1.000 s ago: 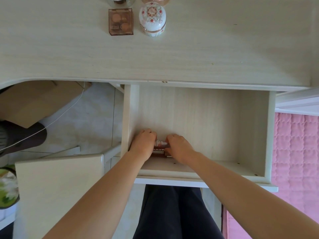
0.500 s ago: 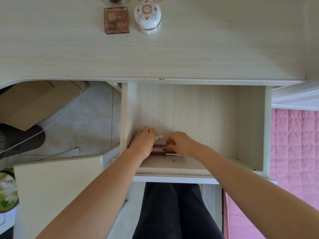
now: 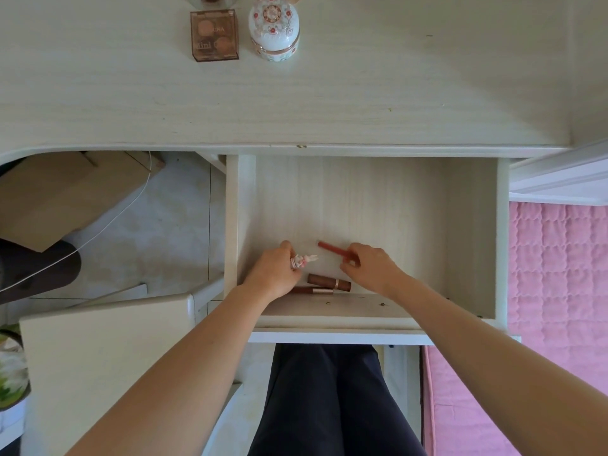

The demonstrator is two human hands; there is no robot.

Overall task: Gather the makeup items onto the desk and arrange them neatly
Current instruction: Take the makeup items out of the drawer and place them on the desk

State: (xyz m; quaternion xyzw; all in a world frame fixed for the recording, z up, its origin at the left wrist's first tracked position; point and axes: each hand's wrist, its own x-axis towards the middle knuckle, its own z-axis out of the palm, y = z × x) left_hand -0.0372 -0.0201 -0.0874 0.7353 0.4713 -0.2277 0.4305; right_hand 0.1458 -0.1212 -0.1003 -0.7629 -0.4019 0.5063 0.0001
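You're mid-gather, both hands down in the open drawer (image 3: 470, 241). Your left hand (image 3: 273, 274) is curling its fingers (image 3: 285, 247) round a small bunny-topped item (image 3: 304, 260), bunny end poking out to the right. Your right hand (image 3: 371, 268) is pinching the near end of a slim red stick (image 3: 332, 248) btwn its fingers (image 3: 357, 250). Two more are lying on the drawer floor btwn your wrists: a brown lipstick (image 3: 329, 280) and a thinner brown tube (image 3: 309, 291) just beside it. Up on the tabletop (image 3: 362, 93) a palette (image 3: 214, 34) and a white ornate jar (image 3: 273, 28) are sitting side by side. Next, I reckon, you're lifting both items out, clearing the tabletop's front lip, lining them up w/ those two, then coming back for the rest.
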